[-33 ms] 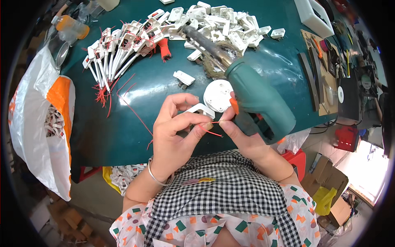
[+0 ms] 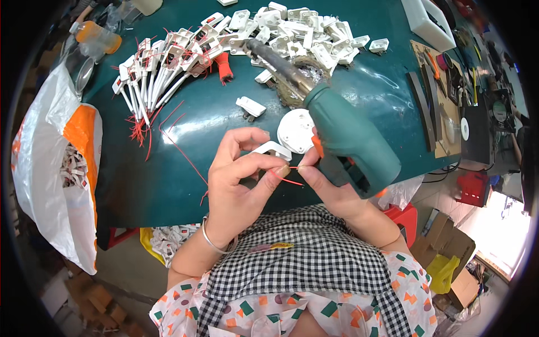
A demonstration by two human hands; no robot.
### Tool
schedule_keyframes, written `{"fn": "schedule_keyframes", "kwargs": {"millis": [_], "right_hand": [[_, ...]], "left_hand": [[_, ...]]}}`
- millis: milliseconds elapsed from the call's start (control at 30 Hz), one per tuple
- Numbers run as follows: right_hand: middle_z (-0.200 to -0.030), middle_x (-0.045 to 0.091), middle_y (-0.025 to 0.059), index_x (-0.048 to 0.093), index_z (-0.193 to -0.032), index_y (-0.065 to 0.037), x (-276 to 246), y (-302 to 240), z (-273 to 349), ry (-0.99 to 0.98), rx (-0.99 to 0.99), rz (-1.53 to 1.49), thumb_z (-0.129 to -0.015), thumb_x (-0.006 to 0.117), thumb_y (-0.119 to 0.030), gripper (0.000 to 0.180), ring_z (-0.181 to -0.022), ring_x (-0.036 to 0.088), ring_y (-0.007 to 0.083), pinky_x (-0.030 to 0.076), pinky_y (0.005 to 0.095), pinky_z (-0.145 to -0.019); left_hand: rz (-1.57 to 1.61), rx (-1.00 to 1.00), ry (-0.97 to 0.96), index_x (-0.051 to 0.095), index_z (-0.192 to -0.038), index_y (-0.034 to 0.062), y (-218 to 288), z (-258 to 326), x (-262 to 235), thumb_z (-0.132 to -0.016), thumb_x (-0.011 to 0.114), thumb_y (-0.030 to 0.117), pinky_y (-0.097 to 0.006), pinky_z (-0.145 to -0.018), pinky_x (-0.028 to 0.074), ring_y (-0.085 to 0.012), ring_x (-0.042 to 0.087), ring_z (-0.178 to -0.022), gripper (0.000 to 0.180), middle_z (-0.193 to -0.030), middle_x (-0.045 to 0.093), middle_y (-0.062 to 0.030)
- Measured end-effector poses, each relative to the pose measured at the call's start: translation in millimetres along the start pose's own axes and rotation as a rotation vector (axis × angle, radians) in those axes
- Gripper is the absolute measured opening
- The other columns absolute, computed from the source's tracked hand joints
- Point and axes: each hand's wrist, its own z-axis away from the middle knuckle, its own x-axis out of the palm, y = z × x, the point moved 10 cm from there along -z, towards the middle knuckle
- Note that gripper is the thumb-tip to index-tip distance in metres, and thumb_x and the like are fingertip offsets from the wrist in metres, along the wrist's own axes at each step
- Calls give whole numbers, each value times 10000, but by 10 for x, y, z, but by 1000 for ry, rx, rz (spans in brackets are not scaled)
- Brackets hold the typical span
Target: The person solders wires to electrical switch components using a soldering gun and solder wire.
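My left hand (image 2: 234,174) is closed, its thumb and forefinger pinching a thin red wire (image 2: 291,180). A white plastic housing (image 2: 273,149) sits at the same fingers, partly hidden by them. My right hand (image 2: 331,188) pinches the wire's other part between thumb and forefinger. Its remaining fingers, mostly hidden, are round the dark handle of a green soldering gun (image 2: 353,132) with an orange trigger. The gun's metal barrel points up and left, over a brownish coil of fine strands (image 2: 292,92). Just beyond my fingers lies a round white disc (image 2: 296,131) with small holes.
One white housing (image 2: 251,106) lies alone. Behind it are a heap of white housings (image 2: 314,33) and a fan of white pieces with red wires (image 2: 163,67). A white sack (image 2: 48,163) stands left; a board with tools (image 2: 443,106) and white block (image 2: 429,22) lie right.
The soldering gun has shifted slightly left and its barrel has dipped a little. My right hand has moved slightly left; both hands keep their pinch on the red wire.
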Motion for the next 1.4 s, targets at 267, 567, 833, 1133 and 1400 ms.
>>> {"fn": "schedule_keyframes", "kwargs": {"millis": [267,567,833,1133,1400], "right_hand": [[-855,614,103,412,-1345,38,-425,46,196,228,89,-145,-811,658,80,589,-789,603,172,507,292,-738],[-747,592,111,422,-1366,56,-851,133,684,264,236,-242,-778,675,31,641,-597,568,173,476,265,-577],[-800,544,77,448,-1347,58,-914,127,1016,115,195,-551,-764,751,-10,660,-583,544,165,490,264,-494],[-793,535,83,473,-1318,56,-981,320,1232,-14,288,-294,-757,755,-27,634,-596,550,169,478,266,-500],[-813,530,89,483,-1307,52,-956,299,1229,-50,274,-244,-758,713,9,596,-602,552,180,479,272,-522]], "left_hand": [[-412,314,205,704,-841,8,72,-189,40,-741,764,-33,-257,-710,516,-172,586,-888,124,-1114,559,-111],[-667,441,146,585,-723,35,254,-262,299,-633,721,-43,-304,-598,508,-237,607,-811,181,-983,627,-96],[-612,327,167,576,-776,53,110,-271,298,-659,727,-8,-328,-575,508,-234,612,-707,201,-922,625,-65],[-344,216,185,603,-788,-12,-10,-301,219,-748,723,-38,-233,-588,477,-102,573,-671,128,-959,613,-88],[-407,195,164,605,-748,1,14,-341,219,-670,713,-47,-276,-572,522,-179,617,-687,142,-944,599,-101]]}}
